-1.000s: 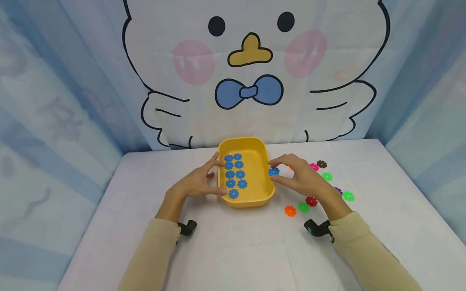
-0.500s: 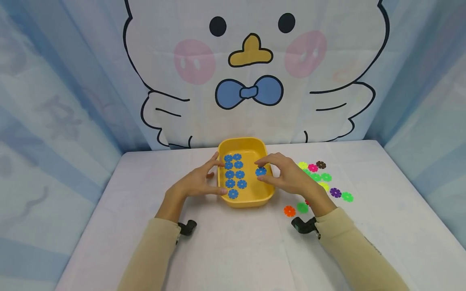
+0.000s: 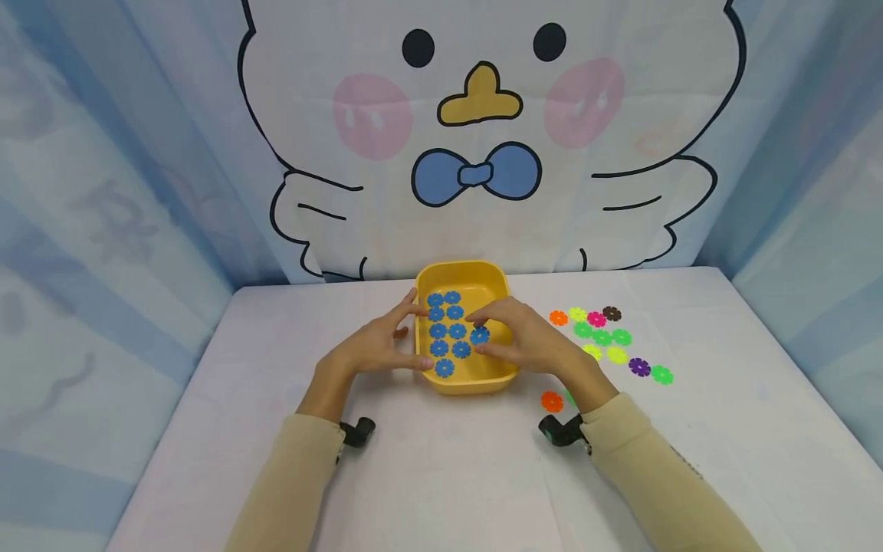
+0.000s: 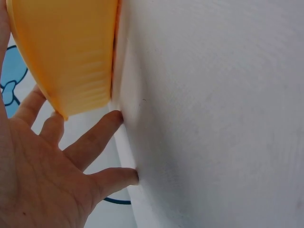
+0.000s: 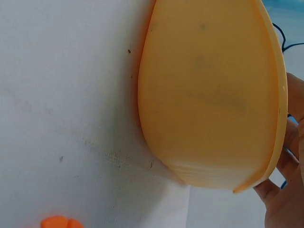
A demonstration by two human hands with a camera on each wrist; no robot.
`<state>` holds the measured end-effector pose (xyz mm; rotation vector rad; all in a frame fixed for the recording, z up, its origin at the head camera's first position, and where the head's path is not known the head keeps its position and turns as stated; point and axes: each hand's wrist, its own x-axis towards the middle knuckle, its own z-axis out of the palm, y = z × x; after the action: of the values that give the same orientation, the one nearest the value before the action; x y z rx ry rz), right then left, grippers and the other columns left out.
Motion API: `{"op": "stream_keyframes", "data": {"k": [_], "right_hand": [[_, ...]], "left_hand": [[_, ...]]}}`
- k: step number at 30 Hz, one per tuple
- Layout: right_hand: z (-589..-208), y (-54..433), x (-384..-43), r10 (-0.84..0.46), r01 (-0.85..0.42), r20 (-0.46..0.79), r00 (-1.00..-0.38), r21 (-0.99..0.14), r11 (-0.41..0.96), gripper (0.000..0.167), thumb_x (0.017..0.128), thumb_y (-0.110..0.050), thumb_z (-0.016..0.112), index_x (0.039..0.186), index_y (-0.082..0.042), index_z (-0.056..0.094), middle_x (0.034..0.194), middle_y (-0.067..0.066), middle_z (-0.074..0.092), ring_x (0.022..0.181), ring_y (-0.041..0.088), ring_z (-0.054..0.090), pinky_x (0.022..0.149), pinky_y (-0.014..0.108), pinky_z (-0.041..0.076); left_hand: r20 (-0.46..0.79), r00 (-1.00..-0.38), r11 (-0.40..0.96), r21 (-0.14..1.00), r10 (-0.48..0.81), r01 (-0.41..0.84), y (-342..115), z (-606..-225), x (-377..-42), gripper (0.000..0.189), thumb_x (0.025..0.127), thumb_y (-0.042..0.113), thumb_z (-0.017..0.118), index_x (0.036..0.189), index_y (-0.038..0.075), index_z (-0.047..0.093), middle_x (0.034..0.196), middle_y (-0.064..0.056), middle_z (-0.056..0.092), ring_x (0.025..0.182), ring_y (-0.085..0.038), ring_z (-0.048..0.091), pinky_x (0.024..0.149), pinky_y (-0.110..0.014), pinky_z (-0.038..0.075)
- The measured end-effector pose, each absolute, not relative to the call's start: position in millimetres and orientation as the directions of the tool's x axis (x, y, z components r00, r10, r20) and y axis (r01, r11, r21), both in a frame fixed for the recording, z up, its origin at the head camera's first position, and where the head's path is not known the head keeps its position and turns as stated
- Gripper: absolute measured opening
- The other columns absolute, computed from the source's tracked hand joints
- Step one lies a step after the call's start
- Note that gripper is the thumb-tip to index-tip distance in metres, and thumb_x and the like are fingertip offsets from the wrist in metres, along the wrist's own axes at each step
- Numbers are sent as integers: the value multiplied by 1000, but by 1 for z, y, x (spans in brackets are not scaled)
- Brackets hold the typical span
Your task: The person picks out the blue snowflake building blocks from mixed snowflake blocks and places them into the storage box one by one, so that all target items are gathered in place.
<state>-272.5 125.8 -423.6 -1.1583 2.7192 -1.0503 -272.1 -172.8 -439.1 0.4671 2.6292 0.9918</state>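
A yellow plastic tray (image 3: pixel 512 368) stands on the table, with several blue interlocking discs (image 3: pixel 438 330) laid in two columns along its left half. My left hand (image 3: pixel 372 341) rests at the tray's left side, thumb and a finger on the rim; the left wrist view shows its other fingers spread beside the wall. Inside the tray, my right hand (image 3: pixel 527 337) pinches a blue disc (image 3: pixel 479 335) by its edges, just right of the columns. Whether that disc touches the tray floor I cannot tell. The right wrist view shows the tray's outer wall (image 5: pixel 209 95), which hides the disc.
Loose discs lie on the white table right of the tray: green (image 3: pixel 622 337), yellow (image 3: pixel 617 355), pink (image 3: pixel 596 319), brown (image 3: pixel 612 313), purple (image 3: pixel 639 367) and orange (image 3: pixel 551 401). My right forearm covers part of them. A printed cloth (image 3: pixel 476 230) hangs behind the table.
My right hand has carried the blue disc leftward, from the tray's right rim to beside the blue columns. The left hand has stayed at the left rim.
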Motion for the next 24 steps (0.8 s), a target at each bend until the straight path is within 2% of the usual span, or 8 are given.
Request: {"op": "stream_keyframes", "data": {"k": [5,12,19,24], "right_hand": [[-421,122,-273,-660,-643,219,-718,-571,510,45,89,-16,82,131,-11,68,118,2,70,118,28,57,105,50,46],[-421,112,-273,-679,-612,105,-726,-548,570,44,90,-19,81,131,-11,68,118,-1,71,116,23,56,107,46,48],[-423,105,-270,-657,-558,-13,-754,-517,650,43,92,-22,79,133,-16,67,118,-4,72,114,21,59,105,44,51],[-422,99,-269,-677,-578,-48,-734,-479,661,40,90,-24,82,127,-20,70,116,-8,73,108,19,60,99,40,52]], "left_hand": [[-151,-906,709,678,395,196,-173,-436,-273,90,74,55,88,150,35,44,170,24,-1,141,-33,50,113,-63,39],[-143,-897,698,683,418,216,-172,-435,-273,89,76,54,88,151,34,42,171,21,-1,142,-34,50,114,-64,37],[-149,-898,696,688,413,206,-172,-437,-273,89,76,54,88,151,34,43,171,22,-1,141,-34,50,114,-63,38],[-155,-899,698,687,410,201,-172,-438,-272,90,77,52,88,152,35,41,171,21,-2,142,-35,50,113,-64,39]]}}
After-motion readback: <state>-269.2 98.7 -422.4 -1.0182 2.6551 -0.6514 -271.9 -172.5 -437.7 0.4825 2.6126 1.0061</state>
